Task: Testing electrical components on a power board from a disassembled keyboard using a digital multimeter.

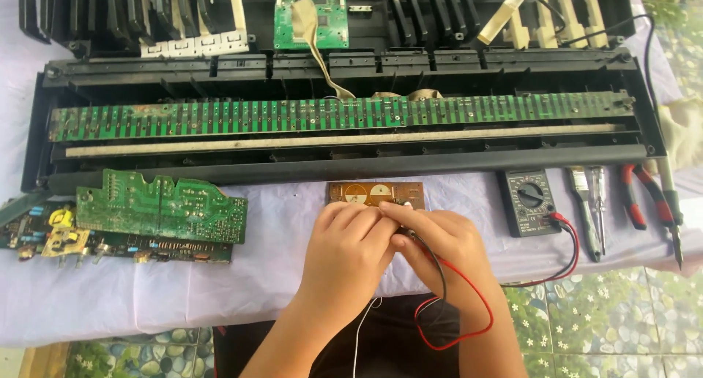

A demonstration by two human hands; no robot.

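Observation:
A small brown circuit board (373, 193) lies on the white cloth just in front of the opened keyboard case (344, 166). My left hand (350, 250) and my right hand (439, 242) are pressed together over the board's near edge, fingers curled. The right hand grips the ends of a black lead and a red lead (476, 290), which loop down toward my lap. The red lead runs right to a dark multimeter (529, 201). What the left fingers pinch is hidden between the two hands.
A long green contact strip (337, 114) lies inside the case. Green circuit boards (157, 206) are stacked at left. A brush (586, 202), screwdriver (600, 202), red-handled pliers (644, 195) and a pen-like tool (672, 217) lie at right. Loose key sections (146, 19) sit at the back.

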